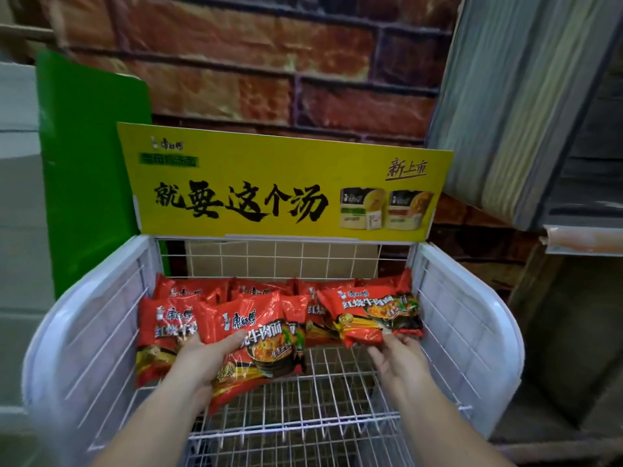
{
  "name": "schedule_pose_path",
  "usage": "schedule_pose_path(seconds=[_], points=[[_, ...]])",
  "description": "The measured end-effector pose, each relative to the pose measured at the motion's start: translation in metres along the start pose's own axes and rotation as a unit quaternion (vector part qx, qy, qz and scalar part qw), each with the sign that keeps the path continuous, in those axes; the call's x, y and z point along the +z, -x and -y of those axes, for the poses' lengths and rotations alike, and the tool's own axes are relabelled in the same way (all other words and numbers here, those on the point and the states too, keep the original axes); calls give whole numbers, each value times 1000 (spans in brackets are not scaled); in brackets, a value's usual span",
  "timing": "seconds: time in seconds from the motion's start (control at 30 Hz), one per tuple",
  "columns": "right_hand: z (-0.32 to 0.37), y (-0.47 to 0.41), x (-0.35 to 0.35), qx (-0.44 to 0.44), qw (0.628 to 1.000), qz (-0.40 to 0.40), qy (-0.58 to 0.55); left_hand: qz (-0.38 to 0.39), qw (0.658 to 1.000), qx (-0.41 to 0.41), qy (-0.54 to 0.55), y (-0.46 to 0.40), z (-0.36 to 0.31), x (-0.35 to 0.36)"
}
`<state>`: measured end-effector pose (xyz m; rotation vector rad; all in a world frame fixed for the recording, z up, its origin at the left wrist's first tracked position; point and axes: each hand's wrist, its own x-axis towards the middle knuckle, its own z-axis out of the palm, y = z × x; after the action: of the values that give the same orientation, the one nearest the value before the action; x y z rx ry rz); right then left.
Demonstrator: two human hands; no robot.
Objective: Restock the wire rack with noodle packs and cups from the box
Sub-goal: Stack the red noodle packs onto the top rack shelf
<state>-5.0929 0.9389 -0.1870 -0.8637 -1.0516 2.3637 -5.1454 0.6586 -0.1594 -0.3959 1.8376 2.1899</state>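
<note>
A white wire rack (337, 392) stands in front of me with several red noodle packs (188, 291) lined along its back. My left hand (202, 358) grips one red noodle pack (256, 345) by its left side, thumb on top, over the shelf's middle. My right hand (397, 358) touches the lower edge of another red pack (374, 315) lying at the right of the shelf, fingers fairly straight. No cups and no box are in view.
A yellow header sign (283, 190) rises behind the shelf. A green board (87, 170) stands at the left and a brick-pattern wall (269, 62) is behind. White solid side panels (472, 332) flank the shelf. The front wire grid is bare.
</note>
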Motion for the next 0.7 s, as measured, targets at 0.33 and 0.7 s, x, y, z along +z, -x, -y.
schedule_pose_path(seconds=[0.33,0.7], points=[[12,-32,-34,-60,972,-176,147,70,997,-26,-17,-19,31,105],[33,-59,-43,-57,943,-137,298,73,984,17,-162,-44,52,149]])
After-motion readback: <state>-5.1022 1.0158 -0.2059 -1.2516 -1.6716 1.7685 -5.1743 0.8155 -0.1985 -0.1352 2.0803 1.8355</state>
